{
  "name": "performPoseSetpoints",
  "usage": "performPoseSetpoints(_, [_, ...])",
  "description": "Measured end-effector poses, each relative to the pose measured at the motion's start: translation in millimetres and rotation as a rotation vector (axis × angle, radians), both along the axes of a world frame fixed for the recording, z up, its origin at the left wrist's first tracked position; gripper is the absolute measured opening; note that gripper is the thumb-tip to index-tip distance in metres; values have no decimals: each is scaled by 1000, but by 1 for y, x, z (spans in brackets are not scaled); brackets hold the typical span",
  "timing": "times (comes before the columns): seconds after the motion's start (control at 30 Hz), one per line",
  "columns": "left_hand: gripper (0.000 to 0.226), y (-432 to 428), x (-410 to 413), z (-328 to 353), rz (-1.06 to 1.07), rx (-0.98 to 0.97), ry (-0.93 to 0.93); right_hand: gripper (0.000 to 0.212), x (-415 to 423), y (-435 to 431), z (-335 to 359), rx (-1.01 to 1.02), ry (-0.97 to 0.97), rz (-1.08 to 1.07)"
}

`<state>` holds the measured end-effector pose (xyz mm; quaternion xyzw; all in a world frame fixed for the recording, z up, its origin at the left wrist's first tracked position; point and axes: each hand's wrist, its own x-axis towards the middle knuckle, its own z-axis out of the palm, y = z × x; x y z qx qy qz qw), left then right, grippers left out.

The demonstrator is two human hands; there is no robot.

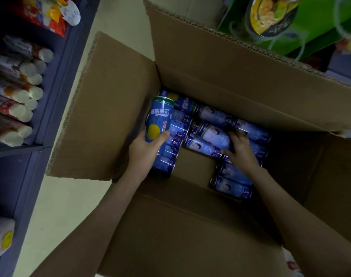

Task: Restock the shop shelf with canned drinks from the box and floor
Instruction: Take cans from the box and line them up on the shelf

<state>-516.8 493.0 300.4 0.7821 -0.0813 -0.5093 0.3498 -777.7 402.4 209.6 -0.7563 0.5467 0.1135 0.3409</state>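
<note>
Cardboard box (118, 108) holds blue cans (216, 116); left hand (144, 148) grips one.

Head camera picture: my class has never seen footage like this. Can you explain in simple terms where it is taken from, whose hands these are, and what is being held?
There is no machine here. A person wears one wide-angle camera on the head, so you look down at the work just as they do. Below stands an open cardboard box on the pale floor, with blue drink cans lying on their sides inside. The left hand grips a blue can with a yellow fruit on it, lifted above the others. The right hand reaches into the box, and its fingers seem to curl round a pale can lying there. At the left edge, a dark shelf holds other packaged goods.
</note>
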Motion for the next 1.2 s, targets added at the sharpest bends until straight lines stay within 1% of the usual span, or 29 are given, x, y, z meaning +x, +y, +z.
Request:
performPoseSetpoints(0.07, [15, 2, -3, -1, 2, 8, -7, 67, -1, 5, 0, 2, 38, 61])
performPoseSetpoints(0.13, [17, 5, -4, -3, -1, 11, -15, 68, 5, 9, -2, -41, 65, 112])
performPoseSetpoints(0.2, [18, 7, -4, -5, -21, 11, -27, 67, 18, 10, -3, -100, 26, 130])
performPoseSetpoints(0.3, [20, 10, -4, -6, -51, -13, -32, 59, 57, -2, 0, -163, -79, 130])
performPoseSetpoints(0.37, [21, 12, -3, -6, -50, -43, -31, 54, 90, -14, -2, -178, -109, 164])
performPoseSetpoints(0.47, [22, 14, -1, -7, -43, -74, -52, 59, 128, -32, -15, -176, -50, 275])
performPoseSetpoints(0.53, [24, 14, 1, -9, -35, -88, -64, 57, 142, -40, -26, -188, -9, 373])
performPoseSetpoints(0.6, [24, 15, 2, -12, -22, -91, -72, 52, 151, -44, -38, -167, 58, 372])
performPoseSetpoints(0.67, [26, 16, 3, -15, -10, -94, -80, 52, 157, -45, -39, -146, 140, 323])
performPoseSetpoints(0.77, [29, 19, 4, -18, -13, -102, -93, 58, 161, -44, -42, -142, 139, 250])
performPoseSetpoints(0.87, [33, 23, 4, -19, -16, -109, -76, 66, 156, -47, -46, -126, 186, 189])
performPoseSetpoints(0.97, [34, 24, 3, -18, -12, -118, -40, 72, 156, -52, -43, -49, 165, 163])
performPoseSetpoints(1.03, [30, 22, 3, -17, -6, -119, -38, 70, 157, -59, -43, -18, 185, 176])
performPoseSetpoints(1.2, [21, 11, 0, -7, 8, -132, -11, 63, 160, -63, -31, -31, 286, 275])
